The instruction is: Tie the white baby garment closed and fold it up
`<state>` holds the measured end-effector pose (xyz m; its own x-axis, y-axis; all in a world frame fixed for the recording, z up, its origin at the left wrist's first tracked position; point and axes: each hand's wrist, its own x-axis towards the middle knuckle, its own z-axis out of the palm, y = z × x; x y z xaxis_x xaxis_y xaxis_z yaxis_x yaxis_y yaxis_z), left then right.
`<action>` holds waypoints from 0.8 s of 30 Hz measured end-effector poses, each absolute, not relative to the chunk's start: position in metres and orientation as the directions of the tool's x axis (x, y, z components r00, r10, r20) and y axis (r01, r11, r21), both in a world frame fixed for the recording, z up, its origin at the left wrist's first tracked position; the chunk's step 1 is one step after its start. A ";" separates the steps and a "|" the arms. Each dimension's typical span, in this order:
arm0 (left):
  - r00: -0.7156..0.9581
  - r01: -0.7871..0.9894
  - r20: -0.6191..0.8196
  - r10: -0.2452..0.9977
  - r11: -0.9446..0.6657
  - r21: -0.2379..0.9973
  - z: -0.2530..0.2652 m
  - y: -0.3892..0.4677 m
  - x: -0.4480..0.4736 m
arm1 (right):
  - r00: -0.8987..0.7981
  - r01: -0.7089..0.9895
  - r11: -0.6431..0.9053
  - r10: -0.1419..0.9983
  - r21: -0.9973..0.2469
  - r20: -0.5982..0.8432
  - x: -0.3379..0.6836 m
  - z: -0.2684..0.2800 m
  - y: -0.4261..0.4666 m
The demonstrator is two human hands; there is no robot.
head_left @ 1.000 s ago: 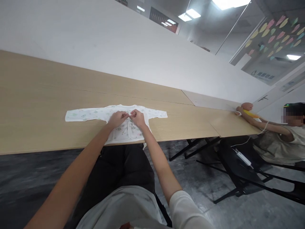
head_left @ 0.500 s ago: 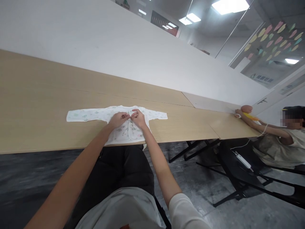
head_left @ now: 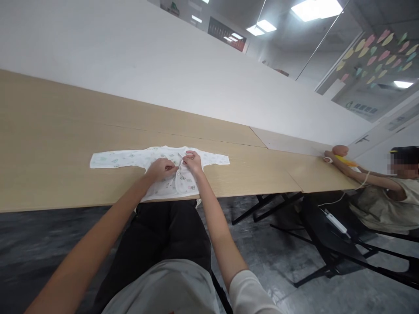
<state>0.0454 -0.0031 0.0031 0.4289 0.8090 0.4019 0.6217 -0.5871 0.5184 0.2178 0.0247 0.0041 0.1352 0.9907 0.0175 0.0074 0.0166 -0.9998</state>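
Observation:
A white long-sleeved baby shirt (head_left: pixel 166 187) with a small coloured print lies spread flat on the table, its sleeves stretched to both sides and its hem by the front edge. My left hand (head_left: pixel 161 169) rests on the shirt's chest, fingers curled and their tips pinching at the front opening. Just to the right, my right hand (head_left: pixel 194 162) pinches the front edge and raises it slightly. Any fastener between the fingertips is too small to make out.
The long wooden table (head_left: pixel 65 113) runs along a white partition (head_left: pixel 147 65). At the far right a person (head_left: pixel 389 192) reaches toward a doll (head_left: pixel 340 151) in yellow. Black folding chairs (head_left: pixel 330 235) stand there, one bearing a white power strip (head_left: pixel 336 223).
My hands have come slightly apart at the front opening. The right hand has lifted the shirt's edge a little to the right, while the left has shifted slightly down. The shirt stays in place.

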 end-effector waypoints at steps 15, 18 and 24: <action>0.474 0.494 0.212 0.854 -0.458 0.739 -0.004 -0.003 0.042 | -0.227 0.396 0.223 0.964 -0.891 0.140 0.235 0.008 -0.041; 0.491 0.486 0.199 0.848 -0.456 0.745 -0.003 -0.002 0.042 | -0.206 0.436 0.247 0.963 -0.865 0.172 0.235 0.005 -0.048; 0.470 0.470 0.193 0.861 -0.429 0.771 -0.002 -0.005 0.043 | -0.175 0.487 0.272 0.961 -0.830 0.212 0.229 0.005 -0.051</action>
